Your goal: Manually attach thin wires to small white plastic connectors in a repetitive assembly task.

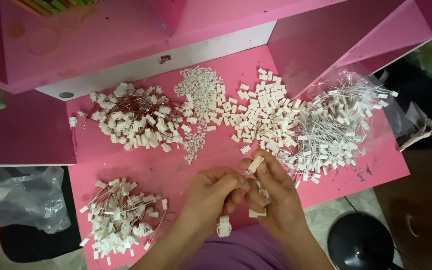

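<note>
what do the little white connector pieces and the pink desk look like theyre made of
The small white connector pinched by the right hand, with the left hand at its wire end, looks like moulded plastic: matte, blocky, uniform off-white, same as the loose pile. The pink desk seems painted or laminated board, smooth with faint sheen; which is unclear.

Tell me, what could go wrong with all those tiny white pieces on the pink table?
1. A loose white connector lies at the near edge of the pink table, right by the lap; a nudge might knock it off.
2. The wired pile looks tangled, so pulling one out may drag others along.
3. The right hand holds several connectors while the left hand works on one; some could slip out.
</note>
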